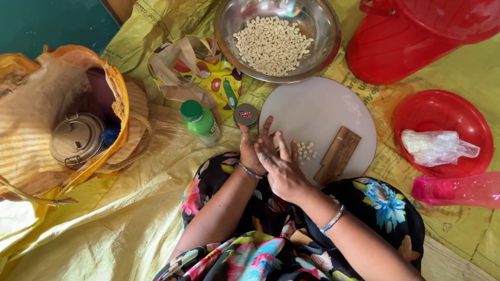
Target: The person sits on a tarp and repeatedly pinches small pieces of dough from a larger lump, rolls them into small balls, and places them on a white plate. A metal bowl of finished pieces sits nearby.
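Left hand [253, 147]: lay flat at the near left edge of the board, fingers spread and open, gripping nothing; partly covered by the right hand.
Right hand [281, 169]: rested palm down across the left hand, fingers stretched out toward the pellets, holding nothing visible.
Bangles: 1 on each wrist.
Board [317, 112]: round, white, flat on the yellow sheet just ahead of the lap, under both hands.
Pellets [306, 150]: small pale cluster on the board, just right of the fingertips, between the hands and the comb.
Comb [337, 155]: ridged wooden block, slanted on the near right part of the board, just beside the pellets.
Bowl [329, 41]: steel, beyond the board, its rim over the board's far edge; held a heap of the same pale pieces.
Jar [246, 115]: small, dark lid, touching the board's left edge, close to the left fingertips.
Bottle [201, 122]: green, green cap, left of the jar.
Pouch [200, 70]: patterned cloth, beyond the bottle.
Basket [117, 99]: orange, far left, with a steel tin [77, 139] inside.
Bucket [411, 36]: red, top right.
Red dish [453, 106]: right of the board, with a crumpled clear bag [437, 147] in it.
Pink bottle [458, 190]: lying on its side near the dish.
Sheet [130, 208]: yellow, spread under everything.
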